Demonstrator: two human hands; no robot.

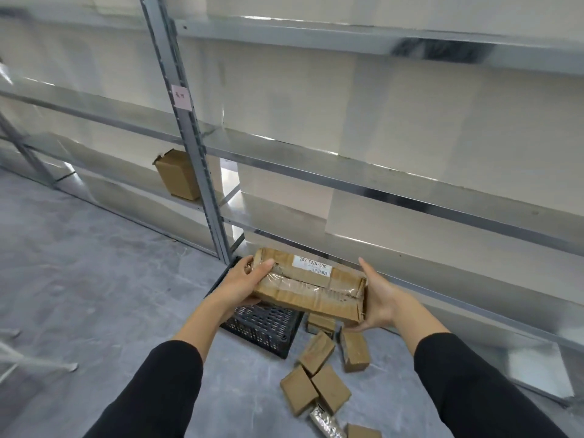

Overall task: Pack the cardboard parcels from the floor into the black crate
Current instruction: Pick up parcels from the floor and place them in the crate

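Parcel [311,284], long and taped, is held above the black crate [264,328], left hand [245,281] and right hand [380,300] clasping its ends. Smaller parcels [319,371] lie on the floor [94,279] beside the crate, apparently six. Metal shelving [347,172] stands behind.

Long taped-up cardboard parcel [311,284] with a white label sits tilted in the air right above the black crate [264,327]. Several smaller parcels [319,379] lie scattered on the floor just right of the crate.
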